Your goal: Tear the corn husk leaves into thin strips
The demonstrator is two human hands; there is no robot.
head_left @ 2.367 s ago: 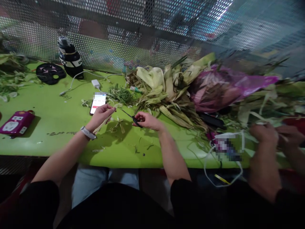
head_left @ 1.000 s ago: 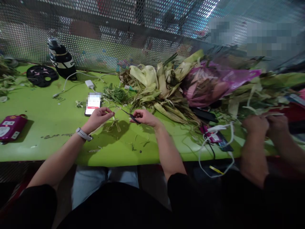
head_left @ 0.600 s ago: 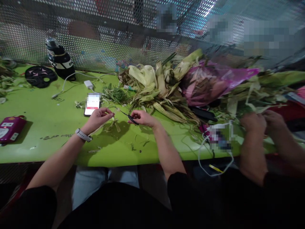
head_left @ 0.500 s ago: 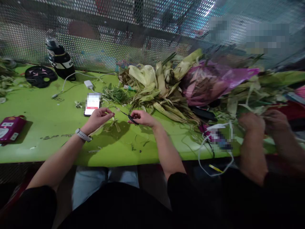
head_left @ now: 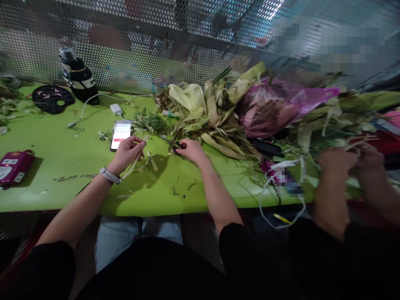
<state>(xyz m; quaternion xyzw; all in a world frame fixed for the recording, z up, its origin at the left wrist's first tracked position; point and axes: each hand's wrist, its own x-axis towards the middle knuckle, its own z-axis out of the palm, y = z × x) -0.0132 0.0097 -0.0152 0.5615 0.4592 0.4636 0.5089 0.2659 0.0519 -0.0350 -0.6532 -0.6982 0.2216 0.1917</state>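
My left hand, with a watch at the wrist, is closed in a pinch beside the phone. From its fingers a pale strip of corn husk trails down toward the wrist. My right hand is closed around the dark handles of small scissors, whose blades point left near the edge of the husk heap. A gap lies between the two hands. Thin husk scraps lie on the green table below and between them.
Behind my right hand spreads a heap of dry corn husks with a pink plastic bag. A bottle, a black mask and a purple box stand left. Another person's hands work at right, near a white cable.
My right hand with the scissors has moved up and slightly right, toward the husk heap. My left hand has shifted slightly up and left, and the strip in it now shows more plainly.
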